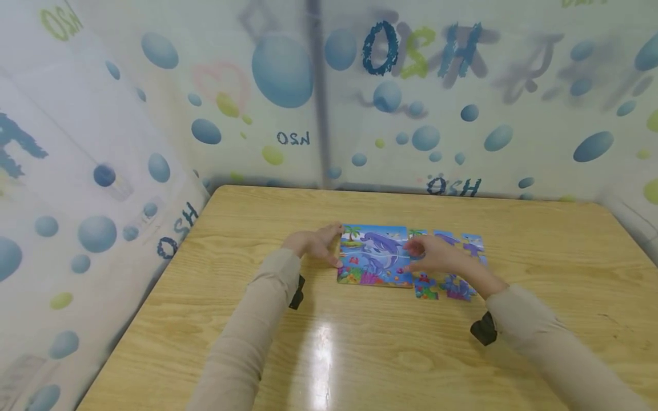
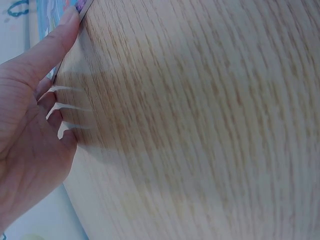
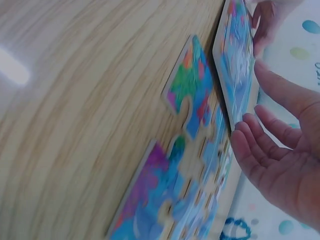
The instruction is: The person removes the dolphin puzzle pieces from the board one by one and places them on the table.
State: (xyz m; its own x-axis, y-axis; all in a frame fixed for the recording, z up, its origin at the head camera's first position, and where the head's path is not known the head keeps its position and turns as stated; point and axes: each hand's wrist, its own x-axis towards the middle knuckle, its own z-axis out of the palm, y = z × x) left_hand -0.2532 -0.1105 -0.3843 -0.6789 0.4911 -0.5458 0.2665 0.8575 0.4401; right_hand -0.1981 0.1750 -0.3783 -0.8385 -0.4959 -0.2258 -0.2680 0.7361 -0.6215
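A dolphin jigsaw puzzle (image 1: 375, 257) with its picture whole lies flat on the table. My left hand (image 1: 316, 244) is at its left edge, the thumb (image 2: 64, 25) straight and touching the near corner, the other fingers spread toward the far corner. At the right edge is my right hand (image 1: 437, 257), its thumb and relaxed fingertips right at the board's side in the right wrist view. Under and beside that hand lie separated puzzle pieces (image 1: 459, 288) in loose rows with gaps between them. A coral piece (image 3: 182, 82) sits close to the board; part of the rows is hidden by my right hand.
The wooden table (image 1: 385, 354) has a rounded far edge with printed curtains (image 1: 226, 154) hanging behind it and on the left. A black wrist device (image 1: 484, 329) hangs below my right sleeve, and another (image 1: 297, 294) below the left.
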